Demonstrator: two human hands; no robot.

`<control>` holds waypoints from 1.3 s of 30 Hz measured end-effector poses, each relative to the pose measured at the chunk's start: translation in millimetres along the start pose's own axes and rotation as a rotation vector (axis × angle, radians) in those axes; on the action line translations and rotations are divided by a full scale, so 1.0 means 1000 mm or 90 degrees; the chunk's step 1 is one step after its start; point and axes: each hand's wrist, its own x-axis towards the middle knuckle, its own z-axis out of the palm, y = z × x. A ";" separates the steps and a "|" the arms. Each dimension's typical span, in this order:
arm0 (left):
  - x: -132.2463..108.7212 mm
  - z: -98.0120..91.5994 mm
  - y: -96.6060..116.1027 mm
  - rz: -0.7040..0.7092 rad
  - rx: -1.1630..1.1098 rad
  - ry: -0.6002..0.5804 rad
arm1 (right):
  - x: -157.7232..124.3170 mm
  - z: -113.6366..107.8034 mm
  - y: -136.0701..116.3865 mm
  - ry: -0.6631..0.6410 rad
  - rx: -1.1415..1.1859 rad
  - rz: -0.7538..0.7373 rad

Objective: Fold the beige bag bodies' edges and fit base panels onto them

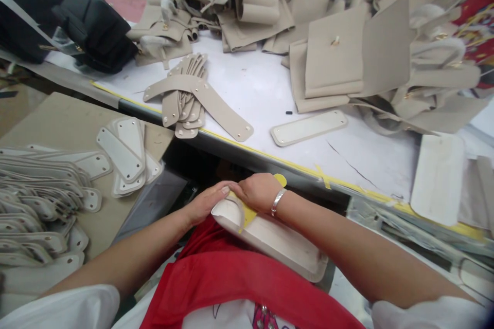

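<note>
Close to my body, a long cream-coloured bag part (278, 244) with rounded corners lies at a slant against my red apron. My left hand (210, 201) grips its upper left end, thumb and fingers pressed together. Wrapped in a fist, my right hand (259, 191) holds a yellow tool (249, 216); its rounded end sticks out above the fist and a flat yellow portion shows below, over the cream part. The tool's working end is hidden, so I cannot tell its kind. Both hands touch each other at the fingers.
Beige straps (189, 92) are piled on the white table near its yellow-taped edge. A single strip (309, 127) lies to their right. Beige bags (335, 51) are heaped behind. Stacked strips (42, 180) cover a board at left. A black bag (92, 20) stands back left.
</note>
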 end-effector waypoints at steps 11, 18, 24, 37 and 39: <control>0.000 -0.012 0.007 -0.027 0.054 -0.049 | -0.003 -0.010 -0.006 -0.068 -0.004 0.058; 0.008 -0.032 0.010 -0.056 -0.094 -0.124 | -0.023 -0.013 0.001 -0.046 -0.038 0.119; 0.010 -0.037 0.014 -0.059 -0.080 -0.155 | -0.058 -0.005 0.009 0.020 0.007 0.204; 0.006 0.002 0.024 -0.045 0.038 0.036 | -0.101 -0.022 -0.014 0.200 0.321 0.193; 0.003 0.000 0.028 -0.075 0.036 0.040 | -0.116 -0.019 -0.021 0.190 0.464 0.141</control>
